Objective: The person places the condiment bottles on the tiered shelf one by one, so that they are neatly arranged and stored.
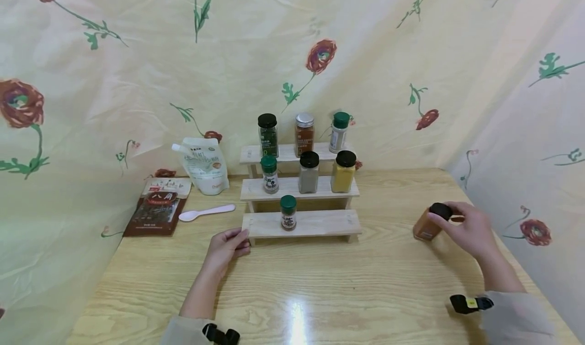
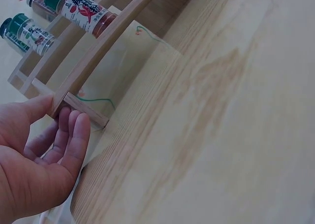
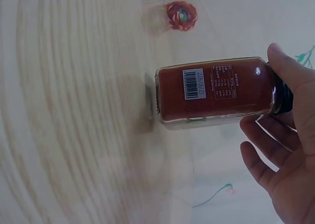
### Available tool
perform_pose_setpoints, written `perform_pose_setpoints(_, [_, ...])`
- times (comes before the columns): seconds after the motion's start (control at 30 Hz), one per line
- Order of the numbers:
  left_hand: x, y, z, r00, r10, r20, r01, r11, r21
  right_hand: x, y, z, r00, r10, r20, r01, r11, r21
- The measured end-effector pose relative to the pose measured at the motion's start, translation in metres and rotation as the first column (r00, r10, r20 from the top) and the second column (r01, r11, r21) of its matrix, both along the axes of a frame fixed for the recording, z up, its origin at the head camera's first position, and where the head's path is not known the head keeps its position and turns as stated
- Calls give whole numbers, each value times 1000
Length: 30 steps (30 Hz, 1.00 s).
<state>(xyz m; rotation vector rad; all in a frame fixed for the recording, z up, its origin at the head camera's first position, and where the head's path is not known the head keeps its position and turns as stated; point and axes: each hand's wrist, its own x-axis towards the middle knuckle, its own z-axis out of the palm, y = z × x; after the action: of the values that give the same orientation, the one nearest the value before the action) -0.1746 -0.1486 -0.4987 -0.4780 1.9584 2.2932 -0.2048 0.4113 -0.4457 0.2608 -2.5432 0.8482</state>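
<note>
My left hand (image 1: 227, 250) pinches the front left corner of a three-tier wooden rack (image 1: 320, 225), thumb on top and fingers underneath. On the rack's lowest step stands a small green-capped spice bottle (image 1: 288, 213). At the right side of the table my right hand (image 1: 472, 228) holds a reddish-brown spice jar (image 1: 426, 228) by its black cap, tilted in the head view. In the right wrist view, thumb and fingers close round the cap, and the barcode label on the jar (image 3: 216, 88) faces the camera. The jar's base is close over the wooden tabletop.
On the middle step are a green-capped bottle (image 1: 270, 175), a grey jar (image 1: 309, 172) and a yellow jar (image 1: 343, 172). Three more containers line the top step. Left of the rack lie a white spoon (image 1: 207, 212), a brown packet (image 1: 158, 208) and a white spouted pouch (image 1: 205, 167).
</note>
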Motion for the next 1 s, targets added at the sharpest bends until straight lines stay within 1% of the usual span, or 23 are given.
perform_pose_setpoints(0.1, [0, 0, 1, 1000, 1, -10, -1, 1000, 4, -1, -9, 3, 1000, 11, -24, -11, 1000, -15])
perform_pose_setpoints(0.4, [0, 1, 2, 1000, 2, 5, -2, 1000, -5, -3, -42, 15, 995, 66, -73, -69, 997, -36])
perform_pose_setpoints(0.63, [3, 1, 3, 1000, 5, 2, -5, 1000, 1, -6, -68, 25, 982, 139, -129, -144, 989, -26])
perform_pose_setpoints(1.0, [1, 2, 3, 1000, 11, 3, -11, 1000, 3, -8, -104, 40, 960, 237, -149, -242, 970, -18])
